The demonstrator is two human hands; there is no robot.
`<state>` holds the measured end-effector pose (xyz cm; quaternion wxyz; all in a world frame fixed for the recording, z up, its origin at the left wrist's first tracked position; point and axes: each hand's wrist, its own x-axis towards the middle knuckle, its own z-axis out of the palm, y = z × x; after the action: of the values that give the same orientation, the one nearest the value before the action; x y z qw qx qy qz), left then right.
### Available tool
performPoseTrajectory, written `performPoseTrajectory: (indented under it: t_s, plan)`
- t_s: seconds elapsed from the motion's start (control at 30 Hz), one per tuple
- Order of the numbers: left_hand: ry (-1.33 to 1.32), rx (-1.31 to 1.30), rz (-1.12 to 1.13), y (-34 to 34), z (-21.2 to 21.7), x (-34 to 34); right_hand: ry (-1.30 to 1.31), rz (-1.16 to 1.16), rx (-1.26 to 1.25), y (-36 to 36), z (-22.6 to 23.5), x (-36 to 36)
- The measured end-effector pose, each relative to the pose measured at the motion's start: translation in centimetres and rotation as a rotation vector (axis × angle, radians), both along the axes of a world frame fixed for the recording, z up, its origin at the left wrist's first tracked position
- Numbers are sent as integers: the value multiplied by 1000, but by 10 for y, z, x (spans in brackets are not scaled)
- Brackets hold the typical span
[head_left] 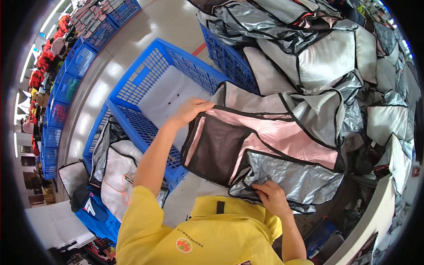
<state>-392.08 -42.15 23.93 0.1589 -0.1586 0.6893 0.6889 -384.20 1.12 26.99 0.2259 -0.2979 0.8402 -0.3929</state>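
Toward three o'clock: black-bound pink bag piece (282, 132), mesh pocket (218, 148). Left hand (192, 111) closed on its ten-o'clock corner; right hand (270, 194) pinches silver foil lining (296, 179) at six. Uneven tugging could crease foil; slack left grip might drop corner into blue crate (143, 76) at ten.

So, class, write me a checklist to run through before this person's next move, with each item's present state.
1. Left hand grips the sewn fabric piece by its edge: ok.
2. Right hand pinches the silver foil fabric: ok.
3. Dark mesh pocket faces up, uncovered: ok.
4. Blue perforated crate in full view: not ok, partly hidden by the piece and left forearm.
5. Underside seams sound: cannot tell, hidden.
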Motion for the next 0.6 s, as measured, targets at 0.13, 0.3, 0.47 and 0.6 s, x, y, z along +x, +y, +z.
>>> performPoseTrajectory:
  t_s: [0.13,0.3,0.47,0.6]
  plan:
    - [23,-43,14,11,3,-3,16,35,-2,4,-1,0]
    - [72,-143,-113,7,7,-7,-44,-18,51,3,4,4]
    - [39,-244,-150,7,21,2,-91,47,39,-1,1,-3]
    - [57,-243,-179,7,24,-1,-41,84,14,1,0,-6]
